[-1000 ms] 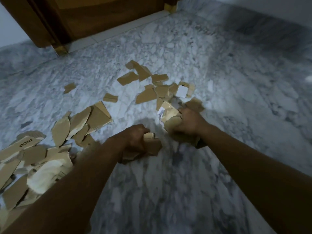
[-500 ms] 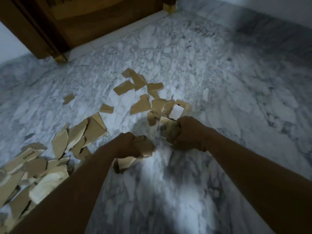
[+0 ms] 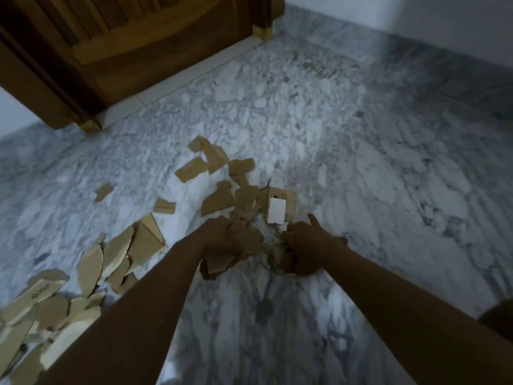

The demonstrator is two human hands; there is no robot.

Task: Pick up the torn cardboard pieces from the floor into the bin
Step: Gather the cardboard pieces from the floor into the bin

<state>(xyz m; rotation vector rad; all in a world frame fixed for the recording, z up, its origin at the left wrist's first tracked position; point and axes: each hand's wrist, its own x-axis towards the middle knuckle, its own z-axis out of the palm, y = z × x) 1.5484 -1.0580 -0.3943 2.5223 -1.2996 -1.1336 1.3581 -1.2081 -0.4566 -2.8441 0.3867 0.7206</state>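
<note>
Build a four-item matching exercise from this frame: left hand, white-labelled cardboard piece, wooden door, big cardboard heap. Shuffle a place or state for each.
Column one:
1. left hand
2. torn brown cardboard piece with a white rectangular label
3. brown wooden door
4. big heap of torn brown cardboard pieces

Column two:
A. top left of view
B. grips a wad of cardboard scraps
C. bottom left, on the grey marble floor
D. on the floor just beyond the right hand

Pairs: 1-B, 2-D, 3-A, 4-C

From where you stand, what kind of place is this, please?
Probably a room or hallway inside a home: a marble floor, a wooden door in its frame, and a plain white wall. Torn cardboard pieces litter the floor.
</note>
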